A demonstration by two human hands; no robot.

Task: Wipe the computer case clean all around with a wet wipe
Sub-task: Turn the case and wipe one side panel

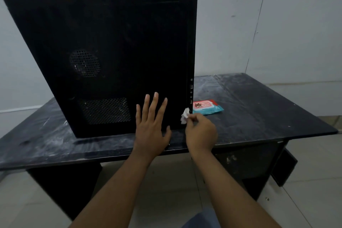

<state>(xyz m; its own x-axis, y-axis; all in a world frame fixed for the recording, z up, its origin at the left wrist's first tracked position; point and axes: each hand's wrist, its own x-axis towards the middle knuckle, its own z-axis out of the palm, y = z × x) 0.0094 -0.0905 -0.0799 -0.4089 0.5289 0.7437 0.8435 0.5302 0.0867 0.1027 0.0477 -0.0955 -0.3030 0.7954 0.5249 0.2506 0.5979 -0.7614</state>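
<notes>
A black computer case (114,52) stands upright on a dark, scuffed tabletop (259,109), its broad side panel facing the camera. The panel has a round mesh vent (84,63) and, below it, a rectangular mesh vent (106,110). What sits inside the case behind them is too dark to tell.

The left hand (150,126) lies flat against the lower part of the panel. Its grip is apart, with the fingers straight and spread. The right hand (200,131) has its grip clamped on a crumpled white wet wipe (185,115), pinched at the fingertips and touching the case's lower front corner, just under a column of small ports (191,90).

A red-and-teal wet wipe pack (207,107) lies flat on the tabletop just beyond the right hand, beside the case's front edge. Its lid flap looks shut, so its contents are hidden.
</notes>
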